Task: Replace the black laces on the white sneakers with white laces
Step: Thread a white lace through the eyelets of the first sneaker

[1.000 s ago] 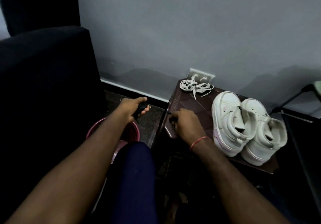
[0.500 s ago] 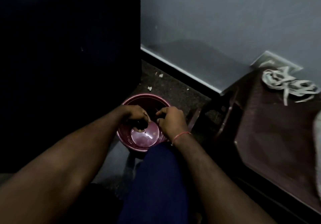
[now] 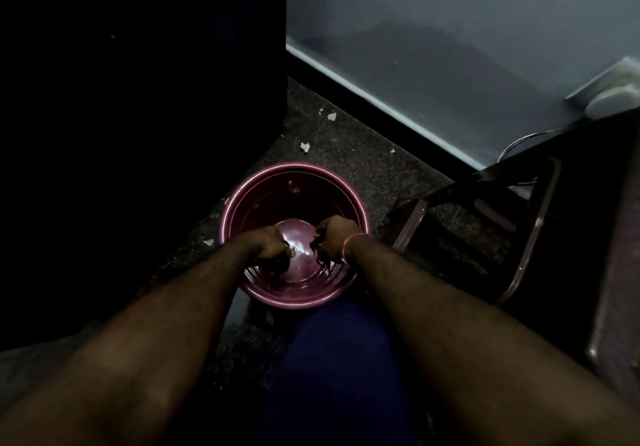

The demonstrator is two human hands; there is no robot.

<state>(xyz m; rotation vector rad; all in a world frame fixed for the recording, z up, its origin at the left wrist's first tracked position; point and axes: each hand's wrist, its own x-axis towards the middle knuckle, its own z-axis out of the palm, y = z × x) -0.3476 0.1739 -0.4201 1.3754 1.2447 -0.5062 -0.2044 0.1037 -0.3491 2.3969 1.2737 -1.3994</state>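
Head view, looking straight down: your left hand (image 3: 268,243) and right hand (image 3: 334,234) both sit inside the mouth of the maroon bucket (image 3: 294,166), which stands on the speckled floor (image 3: 346,141) just ahead of your knee, with the dark stool (image 3: 535,234) off to your right. The black laces (image 3: 275,267) are in your fists, above the bucket's shiny bottom. Your left fingers are curled tight round a dark bunch that shows below the knuckles. Your right fingers are curled in as well, with thin dark strands hanging out beneath them, though the light is too dim to say how much lace that hand has. The laces should handle as light, limp cord: no stiffness, nothing to break, but prone to tangle and cling to the fingers, so I judge a loose shake may not free them. Take them by the bunch rather than by a single strand if you want them to go together; a pinch on one tip would leave the rest trailing. Wadded like this they have no true long axis. The left bunch lies roughly across the picture under your fist, and the free ends on the right point down toward the bucket's base. The bucket stands upright, mouth toward you. The sneakers and the white laces are out of frame, so I cannot place them.
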